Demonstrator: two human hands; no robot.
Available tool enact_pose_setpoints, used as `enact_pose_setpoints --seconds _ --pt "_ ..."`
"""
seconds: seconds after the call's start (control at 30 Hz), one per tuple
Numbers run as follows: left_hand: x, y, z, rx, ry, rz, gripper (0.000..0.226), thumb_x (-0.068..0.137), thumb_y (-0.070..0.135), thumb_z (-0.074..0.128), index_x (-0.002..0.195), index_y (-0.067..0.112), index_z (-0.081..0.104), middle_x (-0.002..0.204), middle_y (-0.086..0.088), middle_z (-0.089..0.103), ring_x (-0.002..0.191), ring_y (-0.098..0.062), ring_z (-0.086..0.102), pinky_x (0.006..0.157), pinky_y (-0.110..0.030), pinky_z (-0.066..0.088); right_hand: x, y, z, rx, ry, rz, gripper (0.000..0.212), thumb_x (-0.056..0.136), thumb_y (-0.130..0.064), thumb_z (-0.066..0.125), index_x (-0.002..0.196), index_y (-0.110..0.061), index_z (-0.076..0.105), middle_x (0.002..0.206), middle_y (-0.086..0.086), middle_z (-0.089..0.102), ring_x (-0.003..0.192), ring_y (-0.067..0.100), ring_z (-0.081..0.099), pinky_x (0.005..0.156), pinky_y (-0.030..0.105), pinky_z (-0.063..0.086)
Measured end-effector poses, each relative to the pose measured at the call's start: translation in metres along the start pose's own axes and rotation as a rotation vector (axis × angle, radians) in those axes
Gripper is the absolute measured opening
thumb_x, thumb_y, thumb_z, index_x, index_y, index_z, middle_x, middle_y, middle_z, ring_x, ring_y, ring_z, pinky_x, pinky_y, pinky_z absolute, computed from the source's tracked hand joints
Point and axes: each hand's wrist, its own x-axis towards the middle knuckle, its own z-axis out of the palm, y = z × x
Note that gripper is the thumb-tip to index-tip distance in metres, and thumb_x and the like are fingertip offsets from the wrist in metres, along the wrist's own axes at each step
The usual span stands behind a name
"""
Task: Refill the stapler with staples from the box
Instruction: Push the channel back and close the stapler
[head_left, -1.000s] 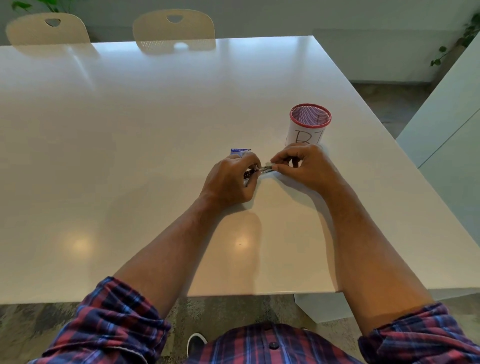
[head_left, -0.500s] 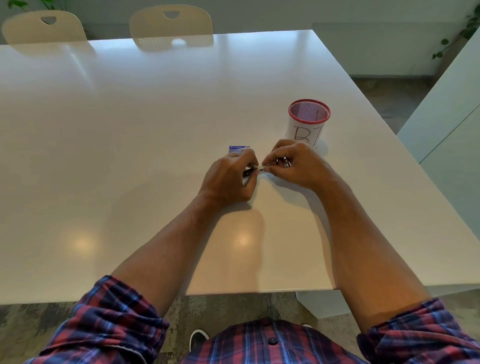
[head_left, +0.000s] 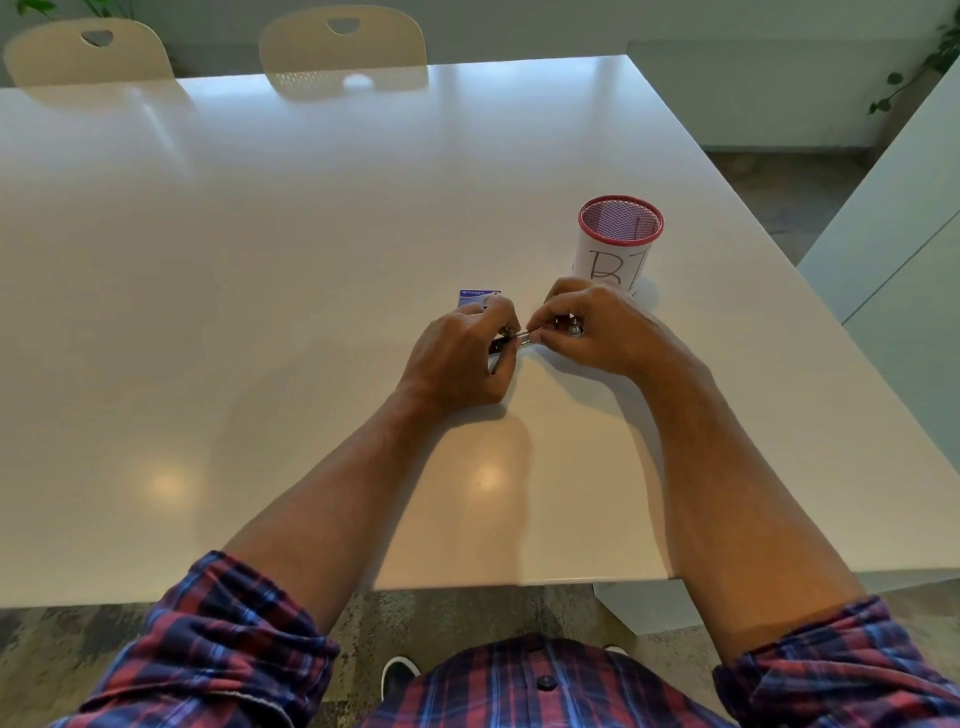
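two bare hands meet over the middle of the glossy white bench (head_left: 260, 312), just on the near side of the red-rimmed mesh pen cup with a white paper label (head_left: 618, 244). the left hand (head_left: 457, 358) is curled around the small dark metal stapler (head_left: 500, 347), which is mostly hidden in the palm; its long axis appears to run from the left hand toward the right, roughly across the view. the right hand (head_left: 597, 332) pinches a short silvery strip of staples (head_left: 525, 339) at the gap between the two hands, and a glint of metal shows under its fingers nearer the cup; what that piece is cannot be told. the small blue and white cardboard staple box (head_left: 478, 297) lies on the bench touching or just beyond the left knuckles, to the far left of the cup. the strip seems aligned with the stapler's channel, so the coming move is judged to be a slide from right to left; the right hand is the feeding hand. count: one stapler, one box, one strip visible, one cup, two pale chairs (head_left: 343, 47) at the far edge.
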Motion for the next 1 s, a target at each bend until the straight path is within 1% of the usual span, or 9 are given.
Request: enact_pose_setpoints --seconds 0.17,0.27,0.33,0.43,0.57,0.67,0.77,0.83,1.0 --pt "0.0004 0.0015 0.0003 0.033 0.001 0.046 0.018 0.084 0.012 0.072 0.097 0.008 0.060 0.081 -0.007 0.071 0.067 -0.019 0.062 0.060 -0.025 0.049 0.0012 0.0017 0.0033 0.004 0.009 0.013 0.014 0.092 -0.019 0.075 0.104 -0.014 0.079 0.097 -0.006 0.067 0.082 0.008 0.062 0.074 0.004 0.038" --pt "0.0005 0.0013 0.0001 0.046 0.012 0.044 0.017 0.085 0.013 0.071 0.096 0.007 0.059 0.081 -0.008 0.070 0.067 -0.015 0.056 0.060 -0.024 0.046 0.0002 0.0058 0.0037 0.048 0.055 0.035 0.011 0.090 -0.017 0.077 0.101 -0.015 0.079 0.094 -0.008 0.068 0.081 0.005 0.063 0.075 0.009 0.044" --pt "0.0006 0.0007 0.0001 0.053 0.015 0.049 0.016 0.086 0.013 0.069 0.096 0.007 0.059 0.081 -0.008 0.070 0.068 -0.019 0.060 0.059 -0.025 0.048 -0.0017 0.0083 0.0018 0.064 0.097 0.042 0.010 0.087 -0.017 0.079 0.097 -0.015 0.079 0.090 -0.008 0.069 0.077 0.001 0.061 0.070 0.007 0.043" --pt "0.0009 0.0025 -0.0007 0.058 0.025 0.052 0.012 0.085 0.011 0.068 0.093 0.008 0.060 0.080 -0.007 0.069 0.068 -0.020 0.060 0.058 -0.024 0.045 -0.0038 0.0080 0.0000 0.051 0.110 0.059 0.012 0.084 -0.021 0.083 0.093 -0.015 0.080 0.088 -0.007 0.068 0.076 0.003 0.060 0.069 0.009 0.039" --pt "0.0009 0.0038 -0.0013 0.084 0.046 0.053 0.012 0.085 0.011 0.070 0.091 0.008 0.060 0.077 -0.005 0.067 0.067 -0.011 0.048 0.059 -0.022 0.038 -0.0003 0.0074 0.0032 -0.005 0.082 0.056 0.015 0.084 -0.027 0.083 0.095 -0.016 0.081 0.087 -0.011 0.062 0.075 0.000 0.056 0.071 0.015 0.039" --pt "0.0014 0.0032 -0.0008 0.072 0.037 0.051 0.011 0.086 0.011 0.069 0.089 0.008 0.059 0.075 -0.005 0.065 0.067 -0.010 0.045 0.058 -0.022 0.038 0.0020 0.0039 0.0050 -0.010 0.062 0.064 0.017 0.085 -0.027 0.083 0.097 -0.015 0.081 0.089 -0.008 0.063 0.074 0.001 0.056 0.068 0.008 0.036" --pt "0.0013 0.0026 -0.0006 0.059 0.024 0.043 0.010 0.087 0.012 0.067 0.090 0.008 0.058 0.076 -0.005 0.065 0.065 -0.016 0.053 0.056 -0.024 0.039 0.0028 0.0010 0.0064 0.031 0.069 0.083 0.017 0.083 -0.027 0.085 0.093 -0.014 0.080 0.088 -0.007 0.063 0.072 0.002 0.057 0.064 0.002 0.039" --pt "0.0015 0.0025 -0.0009 0.058 0.022 0.041 0.010 0.088 0.013 0.065 0.091 0.008 0.058 0.077 -0.004 0.065 0.066 -0.019 0.056 0.056 -0.025 0.041 0.0031 0.0019 0.0071 0.082 0.093 0.097 0.018 0.081 -0.029 0.086 0.089 -0.013 0.079 0.086 -0.007 0.064 0.072 0.003 0.058 0.064 0.005 0.042" --pt "0.0015 0.0020 -0.0001 0.056 0.016 0.048 0.011 0.088 0.015 0.066 0.091 0.009 0.057 0.077 -0.004 0.066 0.066 -0.016 0.055 0.058 -0.023 0.040 -0.0001 0.0038 0.0081 0.169 0.114 0.100 0.020 0.082 -0.035 0.084 0.086 -0.018 0.075 0.090 -0.006 0.067 0.078 0.012 0.061 0.068 0.018 0.049"
